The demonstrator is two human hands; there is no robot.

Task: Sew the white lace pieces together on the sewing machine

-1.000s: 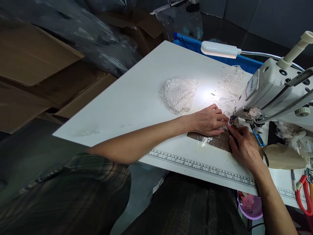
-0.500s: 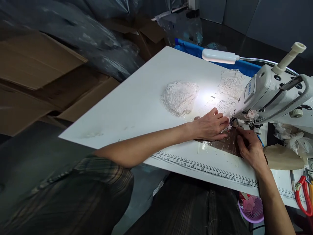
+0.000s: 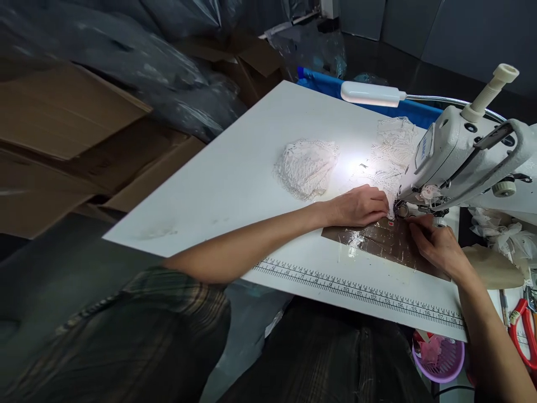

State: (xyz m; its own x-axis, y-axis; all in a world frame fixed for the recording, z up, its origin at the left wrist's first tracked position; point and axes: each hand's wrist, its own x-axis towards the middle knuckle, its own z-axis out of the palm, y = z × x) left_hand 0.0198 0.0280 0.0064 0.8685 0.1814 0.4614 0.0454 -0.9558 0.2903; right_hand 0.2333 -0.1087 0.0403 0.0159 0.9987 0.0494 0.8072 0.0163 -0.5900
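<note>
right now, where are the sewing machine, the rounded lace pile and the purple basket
Sewing machine (image 3: pixel 447 140), head view: white housing
Rounded lace pile (image 3: pixel 308 168), head view: middle of its top
Purple basket (image 3: pixel 452 355), head view: inner wall

Well left of the grip, we see brown cardboard boxes (image 3: pixel 71 109), crumpled plastic sheeting (image 3: pixel 159 61) and grey floor (image 3: pixel 84 285). Far beyond the grip stand dark grey panels (image 3: pixel 465 45); nearer, our slim white lamp (image 3: pixel 371 94) brightens the white tabletop (image 3: pixel 226 168).
</note>
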